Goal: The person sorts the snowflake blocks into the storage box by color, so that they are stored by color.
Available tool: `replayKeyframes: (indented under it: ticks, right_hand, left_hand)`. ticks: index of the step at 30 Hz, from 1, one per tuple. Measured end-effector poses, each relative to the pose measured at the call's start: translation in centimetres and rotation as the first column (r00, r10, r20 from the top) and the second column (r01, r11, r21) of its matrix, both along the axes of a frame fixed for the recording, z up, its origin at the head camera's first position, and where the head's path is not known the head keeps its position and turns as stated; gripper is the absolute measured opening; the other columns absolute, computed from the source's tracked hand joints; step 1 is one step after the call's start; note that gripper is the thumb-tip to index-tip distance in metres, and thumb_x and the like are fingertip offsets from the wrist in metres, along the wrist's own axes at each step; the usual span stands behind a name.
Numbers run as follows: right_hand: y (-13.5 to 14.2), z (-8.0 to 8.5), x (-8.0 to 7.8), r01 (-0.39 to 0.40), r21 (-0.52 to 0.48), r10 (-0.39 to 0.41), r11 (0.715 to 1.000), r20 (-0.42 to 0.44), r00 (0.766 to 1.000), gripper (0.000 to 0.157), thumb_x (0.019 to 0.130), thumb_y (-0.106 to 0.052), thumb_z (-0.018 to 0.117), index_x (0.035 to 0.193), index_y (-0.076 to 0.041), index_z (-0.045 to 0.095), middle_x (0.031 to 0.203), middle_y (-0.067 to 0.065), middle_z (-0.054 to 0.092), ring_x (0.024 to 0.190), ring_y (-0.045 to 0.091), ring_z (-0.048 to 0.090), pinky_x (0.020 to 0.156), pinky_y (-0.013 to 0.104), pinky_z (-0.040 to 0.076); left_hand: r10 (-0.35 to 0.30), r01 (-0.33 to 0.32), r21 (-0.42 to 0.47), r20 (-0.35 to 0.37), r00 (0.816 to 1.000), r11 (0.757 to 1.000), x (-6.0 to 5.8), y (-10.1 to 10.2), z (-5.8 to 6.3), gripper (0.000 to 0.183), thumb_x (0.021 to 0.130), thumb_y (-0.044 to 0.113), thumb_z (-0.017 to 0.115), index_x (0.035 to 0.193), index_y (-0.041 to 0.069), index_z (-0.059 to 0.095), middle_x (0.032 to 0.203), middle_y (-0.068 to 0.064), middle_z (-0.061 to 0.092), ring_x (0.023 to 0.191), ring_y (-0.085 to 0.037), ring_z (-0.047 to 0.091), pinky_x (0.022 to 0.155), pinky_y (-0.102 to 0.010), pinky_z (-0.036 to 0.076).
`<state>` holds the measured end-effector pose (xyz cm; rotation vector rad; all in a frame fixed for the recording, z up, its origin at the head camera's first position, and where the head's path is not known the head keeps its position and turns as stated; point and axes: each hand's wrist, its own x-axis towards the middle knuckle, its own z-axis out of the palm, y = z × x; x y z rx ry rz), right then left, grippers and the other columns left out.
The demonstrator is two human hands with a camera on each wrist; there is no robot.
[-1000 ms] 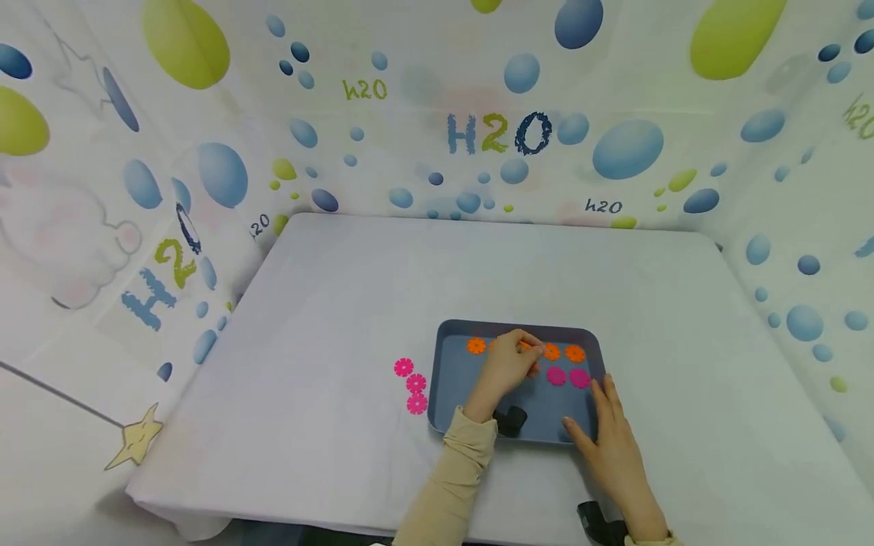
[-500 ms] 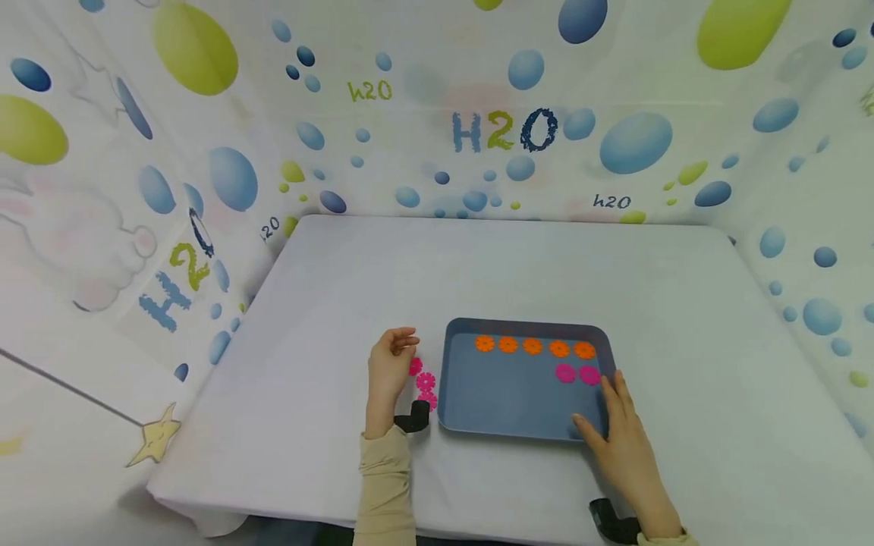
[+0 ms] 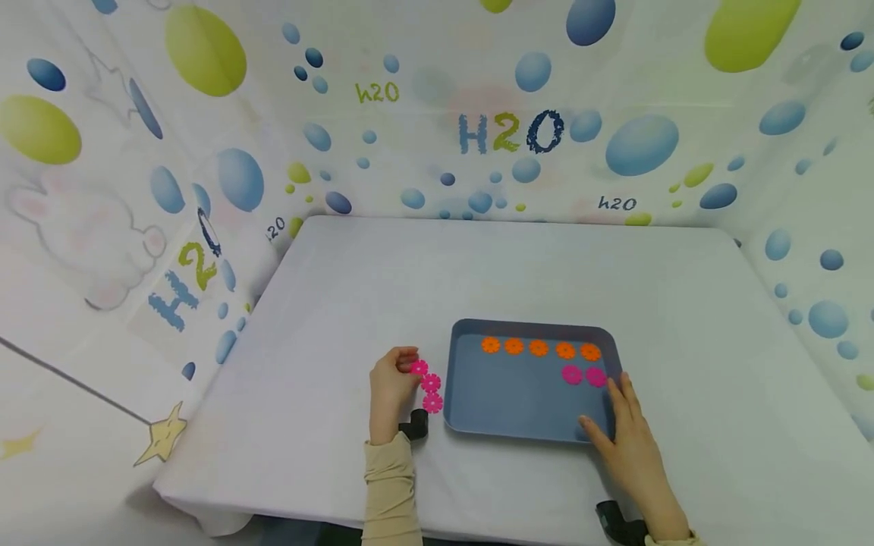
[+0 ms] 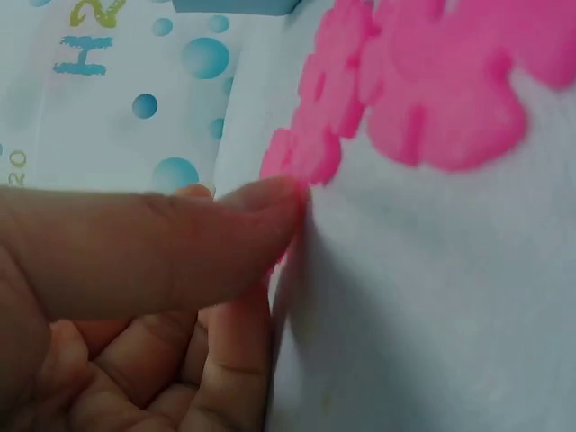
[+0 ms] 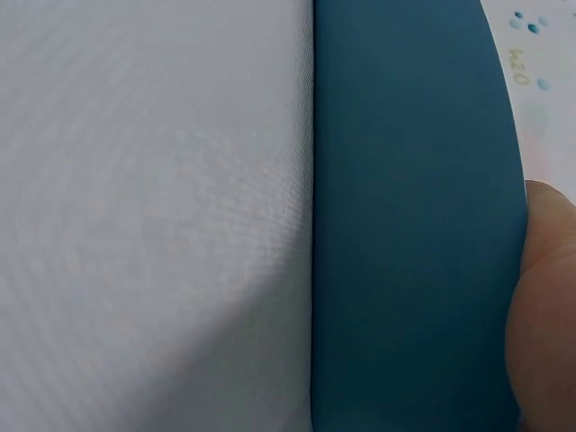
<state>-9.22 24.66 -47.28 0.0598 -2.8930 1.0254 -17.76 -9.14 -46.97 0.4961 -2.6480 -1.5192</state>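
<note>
My left hand (image 3: 394, 385) is just left of the tray, its thumb and finger pinching the edge of the farthest pink flower-shaped disc (image 3: 419, 367). In the left wrist view that pinched disc (image 4: 326, 112) stands tilted at the thumb tip. Two more pink flower discs, a middle one (image 3: 431, 383) and a nearer one (image 3: 432, 403), lie in line toward me. Straight fingers of my right hand (image 3: 635, 447) rest at the right rim of the blue-grey tray (image 3: 505, 409), with the thumb over its near right corner. Two pink discs (image 3: 572, 374) lie inside at the right.
A row of several orange flower discs (image 3: 539, 347) lies along the tray's far side. White cloth (image 3: 328, 318) covers the table. Printed curtains (image 3: 410, 114) enclose its back and sides. Black wrist cameras (image 3: 413, 425) sit by both wrists.
My left hand has left the far part of the tray, moved left to the loose pink discs and come down on one. An orange disc it held now lies in the row. The right hand stays.
</note>
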Motion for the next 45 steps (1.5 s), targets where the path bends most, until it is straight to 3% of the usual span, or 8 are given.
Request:
replayKeyframes:
  ticks: [6,17,21,25,30,37,41,45]
  right_hand:
    - [0.2,0.1,0.0,0.004,-0.002,-0.004,1.000,0.005,1.000,0.081,0.095,-0.036,0.061,0.151,0.006,0.020,0.160,0.028,0.007,0.139,0.057,0.020,0.099,0.075,0.028]
    - [0.1,0.2,0.0,0.009,0.005,-0.010,1.000,0.015,1.000,0.081,0.095,-0.037,0.060,0.150,0.007,0.020,0.160,0.027,0.007,0.139,0.056,0.021,0.100,0.074,0.028]
    - [0.2,0.1,0.0,0.005,0.009,-0.005,1.000,0.012,1.000,0.081,0.095,-0.037,0.060,0.150,0.007,0.020,0.160,0.027,0.007,0.138,0.057,0.022,0.099,0.074,0.028]
    - [0.2,0.2,0.0,0.006,0.009,-0.006,1.000,0.013,1.000,0.081,0.095,-0.037,0.060,0.150,0.008,0.021,0.160,0.028,0.007,0.138,0.058,0.023,0.099,0.074,0.028]
    - [0.1,0.1,-0.1,0.002,0.007,-0.002,1.000,0.016,1.000,0.081,0.095,-0.036,0.061,0.150,0.008,0.021,0.160,0.028,0.008,0.137,0.058,0.024,0.100,0.074,0.028]
    - [0.1,0.1,0.0,0.006,0.017,-0.006,1.000,0.026,1.000,0.081,0.095,-0.037,0.060,0.150,0.007,0.021,0.160,0.028,0.008,0.136,0.059,0.025,0.099,0.075,0.028]
    - [0.1,0.1,-0.1,0.006,0.016,-0.007,1.000,0.030,1.000,0.081,0.095,-0.038,0.059,0.151,0.006,0.020,0.160,0.027,0.007,0.136,0.058,0.025,0.100,0.075,0.028]
    - [0.1,0.0,-0.2,0.009,0.013,-0.009,1.000,0.025,1.000,0.081,0.095,-0.037,0.060,0.151,0.006,0.020,0.160,0.027,0.007,0.136,0.058,0.025,0.100,0.075,0.028]
  left_hand:
    - [0.007,-0.008,-0.036,-0.021,1.000,0.999,0.0,0.2,0.3,0.040,0.074,-0.012,0.066,0.110,0.003,0.068,0.103,-0.013,0.072,0.081,-0.021,0.058,0.066,-0.024,0.048]
    - [0.003,0.002,-0.160,0.030,1.000,0.987,0.2,0.5,0.3,0.015,0.084,0.005,0.069,0.098,0.001,0.072,0.086,-0.013,0.068,0.075,-0.023,0.057,0.066,-0.030,0.048]
    - [0.040,-0.039,-0.113,0.011,0.999,0.993,0.2,0.4,0.2,0.012,0.086,0.010,0.068,0.093,0.001,0.072,0.082,-0.012,0.070,0.072,-0.020,0.059,0.063,-0.027,0.045]
    - [0.068,-0.071,0.097,0.038,0.997,0.993,0.0,0.2,0.2,0.016,0.092,0.009,0.062,0.101,-0.004,0.066,0.088,-0.017,0.073,0.068,-0.014,0.067,0.064,-0.022,0.055]
    - [0.082,-0.091,0.362,0.039,0.996,0.928,-0.3,0.4,0.3,0.021,0.097,0.003,0.053,0.113,-0.010,0.055,0.099,-0.030,0.070,0.067,-0.019,0.073,0.062,-0.025,0.059]
    - [0.049,-0.005,0.533,-0.069,0.996,0.846,-0.8,2.1,2.6,0.032,0.099,-0.002,0.045,0.129,-0.010,0.050,0.113,-0.033,0.065,0.092,-0.034,0.073,0.075,-0.031,0.059]
    - [-0.026,0.102,0.570,-0.140,0.990,0.816,-1.3,3.7,4.1,0.031,0.099,-0.002,0.045,0.127,-0.012,0.052,0.111,-0.029,0.068,0.094,-0.032,0.073,0.076,-0.030,0.059]
    - [-0.168,0.231,0.578,-0.162,0.972,0.783,-2.1,6.4,4.6,0.029,0.099,-0.004,0.043,0.125,-0.014,0.052,0.114,-0.030,0.066,0.102,-0.038,0.069,0.083,-0.036,0.058]
